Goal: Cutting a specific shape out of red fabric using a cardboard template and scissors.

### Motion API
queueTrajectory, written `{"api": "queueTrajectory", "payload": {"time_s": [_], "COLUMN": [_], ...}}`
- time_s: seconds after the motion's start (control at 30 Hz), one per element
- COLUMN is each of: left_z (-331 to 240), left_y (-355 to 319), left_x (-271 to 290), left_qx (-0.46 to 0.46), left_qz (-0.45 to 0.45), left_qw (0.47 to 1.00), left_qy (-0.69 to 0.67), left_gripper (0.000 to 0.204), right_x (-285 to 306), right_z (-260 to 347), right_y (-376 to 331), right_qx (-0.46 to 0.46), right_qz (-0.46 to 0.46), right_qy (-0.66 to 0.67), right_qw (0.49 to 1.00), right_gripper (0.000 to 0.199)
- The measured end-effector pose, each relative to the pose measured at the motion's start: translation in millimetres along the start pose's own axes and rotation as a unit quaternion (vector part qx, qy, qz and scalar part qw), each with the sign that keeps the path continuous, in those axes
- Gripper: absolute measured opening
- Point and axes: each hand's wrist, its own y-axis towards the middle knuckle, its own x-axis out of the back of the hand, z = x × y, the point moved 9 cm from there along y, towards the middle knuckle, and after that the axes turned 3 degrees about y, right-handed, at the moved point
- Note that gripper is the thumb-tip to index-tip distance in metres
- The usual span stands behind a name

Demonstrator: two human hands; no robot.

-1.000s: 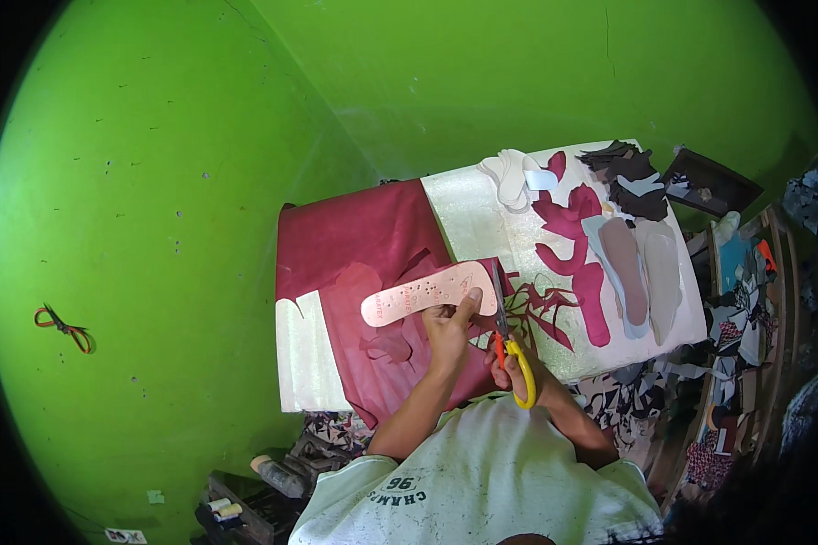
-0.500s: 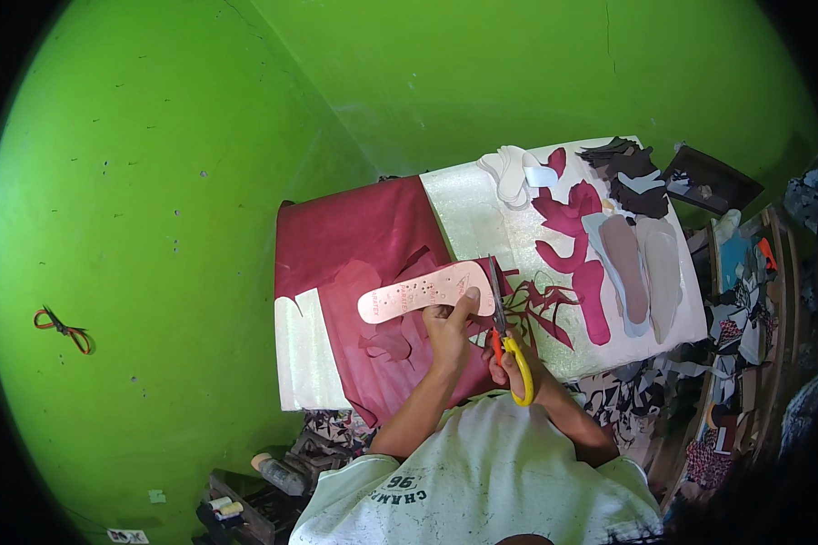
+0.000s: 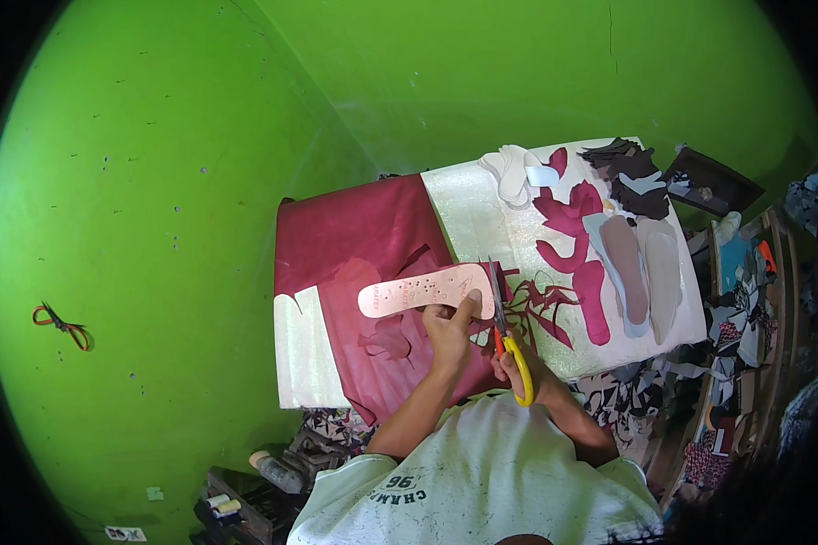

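Still at the rim: scissors (image 3: 510, 346) against the insole's (image 3: 404, 294) right end

In the head view, the left hand (image 3: 447, 338) grips the insole at the middle of the frame, thumb on top; its pale pink, perforated face is up. The right hand (image 3: 538, 374), just below and to the right, holds the scissors by their yellow and orange handles, the blades pointing toward the top of the frame. How far those blades are parted is too fine to tell. A maroon edge (image 3: 501, 275) shows past the insole's right end, close to the steel.

Against a second ago, little has changed: the insole sits slightly more level, and the blade tips lean a bit further left. That suggests small adjustments at the same end, with the work there not yet done.

Left of centre, a maroon sheet (image 3: 359, 222) drapes the tabletop (image 3: 463, 204); thin offcuts (image 3: 550, 300) lie just right of the scissors. Further right are cut pieces (image 3: 591, 304) and a brown sole (image 3: 620, 272) beside pale soles (image 3: 662, 282). Dark scraps (image 3: 641, 173) lie at upper right, near a tray (image 3: 723, 169).
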Motion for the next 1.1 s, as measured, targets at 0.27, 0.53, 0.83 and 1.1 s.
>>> {"api": "queueTrajectory", "payload": {"time_s": [0.27, 0.53, 0.83, 1.1], "left_z": [-8, -2, -1, 5], "left_y": [0, 0, -3, -5], "left_x": [-3, -5, -7, -6], "left_qx": [-0.025, 0.0, 0.015, 0.027], "left_qz": [0.009, 0.032, 0.033, 0.058], "left_qw": [0.999, 0.998, 0.998, 0.996], "left_qy": [0.041, 0.053, 0.056, 0.057], "left_gripper": [0.011, 0.009, 0.009, 0.009], "right_x": [-4, 5, 6, 7], "right_z": [6, 11, 6, 0], "right_y": [-4, -3, -5, -6], "right_qx": [-0.045, 0.002, -0.035, -0.042], "right_qz": [-0.019, -0.039, -0.058, -0.055], "right_qy": [0.117, 0.05, 0.136, 0.149], "right_qw": [0.992, 0.998, 0.988, 0.986], "right_gripper": [0.063, 0.047, 0.035, 0.044]}}
